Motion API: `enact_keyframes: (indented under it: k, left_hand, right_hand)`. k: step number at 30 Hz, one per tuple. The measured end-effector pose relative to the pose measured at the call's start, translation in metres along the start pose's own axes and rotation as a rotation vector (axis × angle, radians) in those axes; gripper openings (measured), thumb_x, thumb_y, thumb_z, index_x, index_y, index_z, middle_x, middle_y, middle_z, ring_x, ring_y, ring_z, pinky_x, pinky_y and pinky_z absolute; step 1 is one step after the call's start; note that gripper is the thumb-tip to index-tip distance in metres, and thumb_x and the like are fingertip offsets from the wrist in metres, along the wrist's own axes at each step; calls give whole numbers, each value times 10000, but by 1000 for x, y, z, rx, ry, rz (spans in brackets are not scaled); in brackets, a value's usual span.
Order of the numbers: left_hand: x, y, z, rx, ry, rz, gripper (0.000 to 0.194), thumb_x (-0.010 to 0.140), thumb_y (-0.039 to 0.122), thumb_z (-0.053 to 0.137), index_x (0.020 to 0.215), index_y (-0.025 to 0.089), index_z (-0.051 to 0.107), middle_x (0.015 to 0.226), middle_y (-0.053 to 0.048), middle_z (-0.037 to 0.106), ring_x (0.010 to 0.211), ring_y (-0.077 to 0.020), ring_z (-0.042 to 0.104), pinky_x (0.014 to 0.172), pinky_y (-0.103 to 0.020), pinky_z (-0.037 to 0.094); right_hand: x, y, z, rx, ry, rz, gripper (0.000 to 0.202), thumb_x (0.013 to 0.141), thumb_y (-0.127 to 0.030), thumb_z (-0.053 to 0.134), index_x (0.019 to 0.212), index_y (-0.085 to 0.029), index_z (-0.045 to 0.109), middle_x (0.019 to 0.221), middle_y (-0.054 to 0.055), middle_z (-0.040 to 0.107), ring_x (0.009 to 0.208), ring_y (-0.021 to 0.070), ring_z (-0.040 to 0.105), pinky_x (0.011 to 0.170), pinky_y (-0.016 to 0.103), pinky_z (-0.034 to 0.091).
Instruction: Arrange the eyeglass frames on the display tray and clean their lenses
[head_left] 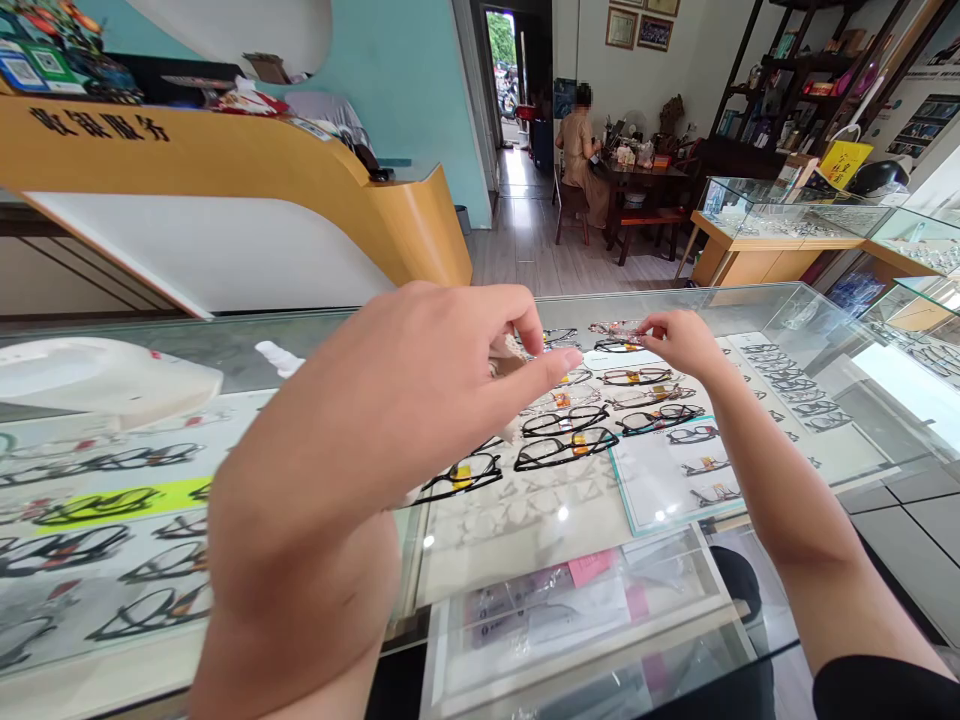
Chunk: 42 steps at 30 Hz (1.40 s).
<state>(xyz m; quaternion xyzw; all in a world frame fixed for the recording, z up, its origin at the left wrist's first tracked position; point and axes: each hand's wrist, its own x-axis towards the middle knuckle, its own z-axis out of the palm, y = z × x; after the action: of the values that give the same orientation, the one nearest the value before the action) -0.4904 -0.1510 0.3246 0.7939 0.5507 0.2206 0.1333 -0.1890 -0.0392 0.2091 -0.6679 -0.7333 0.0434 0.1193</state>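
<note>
My left hand (420, 380) is large in the view, above the glass counter, with its fingers curled round a crumpled pale cloth (511, 350). My right hand (679, 338) is farther forward, its fingers pinched at a pair of glasses (611, 328) near the back of the counter top. Between and below the hands, several dark-framed glasses (566, 448) with orange tags stand in rows on the glass. Another pair of black glasses (461, 478) lies just below my left hand, partly hidden by it.
At the left a white device (105, 380) rests on the glass counter (517, 520). Several glasses lie inside the case. A wooden cash desk (420, 225) stands beyond, and a seated person (579, 150) is at a far table.
</note>
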Motion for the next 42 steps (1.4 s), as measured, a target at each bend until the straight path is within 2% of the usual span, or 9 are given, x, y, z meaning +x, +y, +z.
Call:
enact_keyframes:
  k: [5, 9, 14, 20, 23, 27, 32, 37, 42]
  left_hand:
    - [5, -8, 2, -27, -29, -5, 367, 869, 641, 661, 797, 286, 717, 545, -21, 603, 713, -293, 683, 758, -374, 500]
    - [12, -19, 2, -13, -10, -1, 403, 872, 675, 647, 825, 283, 727, 544, -17, 628, 667, -276, 677, 700, -342, 486]
    - [20, -25, 4, -21, -34, -39, 397, 857, 658, 667, 828, 268, 733, 659, -41, 699, 664, -271, 696, 659, -348, 465]
    - [40, -40, 12, -212, 22, -93, 413, 804, 664, 750, 768, 253, 738, 687, -68, 690, 595, -251, 614, 558, -366, 402]
    - [52, -55, 25, -308, 62, -110, 491, 804, 723, 716, 738, 236, 712, 685, -54, 680, 559, -187, 500, 559, -347, 375]
    - [56, -76, 59, -540, 109, 24, 634, 824, 840, 619, 774, 214, 702, 833, -70, 740, 731, -201, 576, 721, -341, 470]
    - [45, -91, 98, -693, 193, 9, 534, 764, 712, 780, 919, 207, 697, 940, -65, 764, 926, -236, 671, 858, -325, 524]
    - [37, -95, 110, -745, 211, -23, 362, 802, 536, 771, 955, 209, 740, 1007, -67, 798, 997, -255, 704, 952, -356, 535]
    - [30, -94, 113, -749, 228, -32, 278, 829, 462, 742, 940, 207, 746, 1011, -57, 811, 994, -257, 711, 953, -366, 537]
  right_hand:
    - [-8, -6, -2, 469, 152, -89, 289, 890, -322, 610, 1045, -173, 802, 789, 61, 784, 765, 226, 712, 765, 346, 524]
    - [-16, -20, 0, 768, 200, -219, 302, 900, -367, 613, 1086, -182, 763, 956, 83, 823, 882, 232, 748, 845, 385, 585]
    - [-32, -48, -3, 910, 243, -390, 315, 946, -343, 584, 1154, -221, 785, 1198, 78, 819, 1039, 220, 753, 959, 394, 593]
    - [-33, -95, 0, 949, 260, -438, 334, 970, -328, 573, 1165, -271, 838, 1258, 55, 831, 1162, 246, 743, 1051, 423, 571]
    - [-28, -108, 10, 1066, 249, -427, 325, 959, -340, 580, 1121, -274, 853, 1260, 50, 834, 1204, 253, 738, 1080, 431, 562]
    - [-26, -113, 29, 1118, 199, -426, 310, 955, -405, 611, 1110, -286, 852, 1291, 57, 820, 1241, 267, 723, 1101, 446, 543]
    - [-30, -113, 48, 1090, 212, -495, 264, 944, -387, 637, 1068, -283, 847, 1226, 70, 813, 1185, 255, 724, 1093, 455, 537]
    - [-32, -108, 53, 1145, 129, -486, 231, 936, -396, 658, 1013, -291, 849, 1170, 62, 820, 1164, 255, 730, 1090, 451, 541]
    - [-32, -104, 49, 1216, 57, -439, 222, 917, -439, 709, 988, -288, 856, 1167, 54, 830, 1193, 261, 730, 1134, 460, 526]
